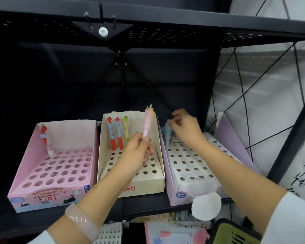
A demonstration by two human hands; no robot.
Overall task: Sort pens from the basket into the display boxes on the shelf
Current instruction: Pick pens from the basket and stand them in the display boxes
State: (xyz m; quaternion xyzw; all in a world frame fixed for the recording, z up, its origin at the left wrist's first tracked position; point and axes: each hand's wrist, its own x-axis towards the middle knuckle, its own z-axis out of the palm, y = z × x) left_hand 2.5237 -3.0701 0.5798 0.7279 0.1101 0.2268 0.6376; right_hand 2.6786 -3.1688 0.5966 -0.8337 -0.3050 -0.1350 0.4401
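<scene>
While the left hand [136, 152] is gripping a pink pen [147, 123] by its lower barrel and holding it upright above the cream display box [158, 184], the right hand [185, 127] is reaching past it toward the far corner of the lilac display box [173, 194], its fingers curled around a pale blue pen [167, 133] whose tip is pointing down toward the rear row of holes; motion blur is softening that hand, so the exact pinch is hard to read. Left of the left hand, a pink display box [21, 196] is holding one red and white pen [46, 140] at its back, and just beyond the left knuckles three pens are standing in the cream box: two red and blue ones [115, 133] and a yellow-green one [126, 128]. Below the right forearm, a corner of the green basket [236, 234] is showing at the frame's edge. Both held pens are looking light and stiff, with lumpy, probably soft sleeves near the top that should give good friction, while the smooth slim lower barrels are likelier to slip. Holding near the middle, as the left hand is doing, is probably leaving enough tip free to steer into a hole without wobble.
</scene>
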